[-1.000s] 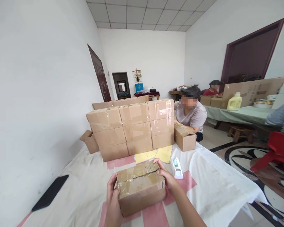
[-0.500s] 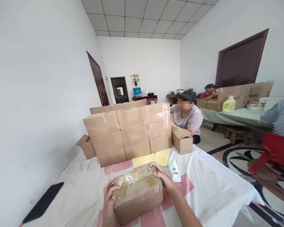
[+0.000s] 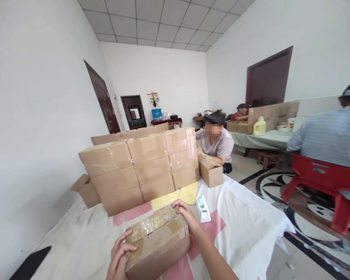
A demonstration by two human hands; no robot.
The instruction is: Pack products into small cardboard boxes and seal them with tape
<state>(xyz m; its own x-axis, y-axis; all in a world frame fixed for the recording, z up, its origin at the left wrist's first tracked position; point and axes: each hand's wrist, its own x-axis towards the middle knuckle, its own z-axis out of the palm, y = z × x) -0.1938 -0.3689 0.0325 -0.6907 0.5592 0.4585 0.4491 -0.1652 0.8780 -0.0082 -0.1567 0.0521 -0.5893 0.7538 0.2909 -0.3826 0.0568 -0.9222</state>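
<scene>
A taped cardboard box (image 3: pixel 160 247) rests near me on the cloth-covered table, its top crossed by glossy tape. My left hand (image 3: pixel 120 252) grips its left end, fingers curled over the top edge. At the far right corner, my right hand (image 3: pixel 184 214) holds the same box, fingertips on the top. Just to the right of that hand lies a white handheld device (image 3: pixel 203 210) with a small screen. Beyond the box stands a stacked wall of cardboard boxes (image 3: pixel 154 169).
A separate box (image 3: pixel 211 171) stands right of the stack, beside a crouching person (image 3: pixel 217 142). An open box (image 3: pixel 87 190) is at the left. A black flat object (image 3: pixel 32 262) lies lower left. Another person sits on a red chair (image 3: pixel 323 175) to the right.
My view has turned to the right, so the scene sits further left and more of the seated person shows. Both hands stay on the box.
</scene>
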